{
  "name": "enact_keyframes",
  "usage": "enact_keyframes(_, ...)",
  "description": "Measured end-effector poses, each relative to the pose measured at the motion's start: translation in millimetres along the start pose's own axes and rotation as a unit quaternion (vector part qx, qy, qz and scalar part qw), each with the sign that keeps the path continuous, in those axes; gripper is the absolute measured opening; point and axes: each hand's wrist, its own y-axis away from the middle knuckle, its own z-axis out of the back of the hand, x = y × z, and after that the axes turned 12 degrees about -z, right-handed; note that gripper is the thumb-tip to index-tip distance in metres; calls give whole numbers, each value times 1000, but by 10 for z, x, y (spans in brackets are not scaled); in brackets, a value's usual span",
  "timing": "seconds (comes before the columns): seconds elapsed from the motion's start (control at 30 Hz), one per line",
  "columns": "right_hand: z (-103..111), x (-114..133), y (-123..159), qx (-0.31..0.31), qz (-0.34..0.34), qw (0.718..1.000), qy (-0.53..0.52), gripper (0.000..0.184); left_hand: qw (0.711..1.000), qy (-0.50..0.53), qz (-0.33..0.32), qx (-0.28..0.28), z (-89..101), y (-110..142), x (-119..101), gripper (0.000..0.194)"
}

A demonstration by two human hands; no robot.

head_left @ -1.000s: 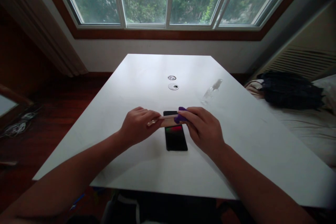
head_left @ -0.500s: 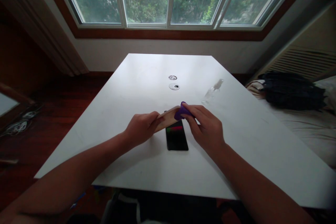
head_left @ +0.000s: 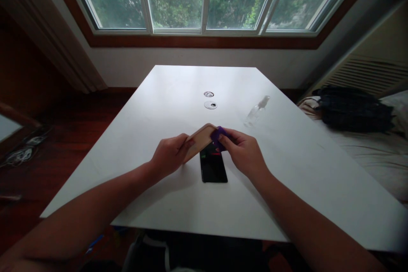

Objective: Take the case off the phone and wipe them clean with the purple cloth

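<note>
Clear bottle (head_left: 255, 114) beyond-right of black phone (head_left: 214, 170); near phone, your left grip (head_left: 168, 153) holds tan rimmed case (head_left: 201, 140), right grip (head_left: 245, 151) purple cloth (head_left: 216, 135).

one camera, head-worn, over by the near edge of the white table (head_left: 159, 210); faces forward and down; left hand (head_left: 168, 152) and right hand (head_left: 245, 151) fairly close, mid-view; window (head_left: 205, 2) farther off, along the top.

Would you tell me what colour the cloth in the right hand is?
The cloth is purple; the head view shows it.
</note>
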Motion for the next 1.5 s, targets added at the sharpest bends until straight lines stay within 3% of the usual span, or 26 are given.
enact_keyframes(0.17,-39,3,38,10,-14,997,-72,42,999,22,-24,-15,-35,24,4,36)
enact_keyframes(0.47,-121,-4,118,22,-8,998,-62,40,998,40,-18,-44,-78,51,-5,36)
enact_keyframes(0.63,-126,-53,138,23,12,1000,-17,39,996,64,0,-55,-104,53,-20,37)
enact_keyframes(0.87,-268,-164,185,98,64,989,95,29,987,135,31,-81,-103,60,-41,37)
enact_keyframes(1.03,-273,-136,215,62,120,981,138,19,991,114,17,-69,-87,65,-48,33)
enact_keyframes(1.13,-226,-86,224,18,144,980,137,20,995,85,-22,-40,-60,58,-47,27)
enact_keyframes(1.3,-160,-12,229,-57,172,975,128,22,987,21,-157,-9,-1,44,-48,29)
enact_keyframes(1.5,-149,-12,209,-56,211,959,180,20,975,-8,-217,-41,-3,71,-33,32)
